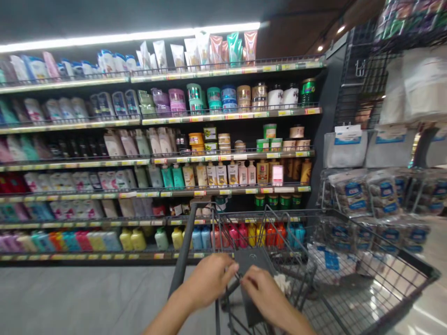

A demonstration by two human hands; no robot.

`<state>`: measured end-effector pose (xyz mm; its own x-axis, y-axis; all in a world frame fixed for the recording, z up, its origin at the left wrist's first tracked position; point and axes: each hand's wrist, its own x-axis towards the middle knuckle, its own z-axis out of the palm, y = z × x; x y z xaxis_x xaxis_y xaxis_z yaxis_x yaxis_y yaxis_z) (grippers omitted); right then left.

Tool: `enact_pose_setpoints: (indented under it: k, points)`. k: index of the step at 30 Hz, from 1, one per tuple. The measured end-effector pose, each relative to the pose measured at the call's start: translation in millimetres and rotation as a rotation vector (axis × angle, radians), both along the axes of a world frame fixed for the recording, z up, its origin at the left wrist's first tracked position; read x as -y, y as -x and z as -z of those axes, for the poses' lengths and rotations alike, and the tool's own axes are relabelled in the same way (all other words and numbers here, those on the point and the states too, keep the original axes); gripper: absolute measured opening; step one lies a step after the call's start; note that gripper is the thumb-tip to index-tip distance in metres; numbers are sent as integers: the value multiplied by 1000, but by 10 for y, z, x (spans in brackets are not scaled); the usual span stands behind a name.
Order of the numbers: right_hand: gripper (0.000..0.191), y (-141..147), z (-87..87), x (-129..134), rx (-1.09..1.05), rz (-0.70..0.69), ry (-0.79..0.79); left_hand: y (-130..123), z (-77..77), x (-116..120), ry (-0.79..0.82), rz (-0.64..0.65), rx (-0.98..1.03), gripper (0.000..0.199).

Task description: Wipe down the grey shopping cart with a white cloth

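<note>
Presently, we find the left hand (213,280) and right hand (261,289) near each other, curled; whether they grip anything we cannot tell. Just beneath, the dark panel (254,257) appears light, stiff, best held by its edges.

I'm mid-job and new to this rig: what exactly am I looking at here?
There's no machine: these are a person's bare left hand and right hand, seen from one head-worn camera looking forward and down. They're close together over a shopping cart, near its dark panel. Exactly what the fingers hold is too unclear to tell. Beyond, shelves carry bottles, jars and tubes.
</note>
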<state>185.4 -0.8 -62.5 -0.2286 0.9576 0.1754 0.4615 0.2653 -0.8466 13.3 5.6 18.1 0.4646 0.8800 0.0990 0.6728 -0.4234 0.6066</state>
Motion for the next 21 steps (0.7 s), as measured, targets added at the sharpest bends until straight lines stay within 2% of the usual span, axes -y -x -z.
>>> enact_pose_setpoints:
  k: [3, 6, 9, 11, 13, 16, 21]
  points:
    - [53, -102, -601, -199, -138, -56, 59, -72, -279, -178, 93, -45, 202, 77]
    - [67, -205, -1316, -411, -270, -113, 89, -105, -657, -358, 167, -67, 330, 99]
    - [70, -260, -1986, -467, -396, -234, 129, -167, -1119, -390, 128, -69, 422, 97]
    - [72, -273, -2336, -408, -422, -311, 172, -239, -1423, -324, 87, 13, 528, 93]
    - [72, -276, -2584, -318, -384, -323, 166, -315, -1679, -230, 80, 105, 566, 87]
    - [74, -290, -2794, -207, -309, -286, 125, -390, -1933, -114, 92, 198, 558, 84]
    - [72, -350, -2947, -99, -243, -301, 130, -396, -2085, -52, 114, 200, 533, 79]
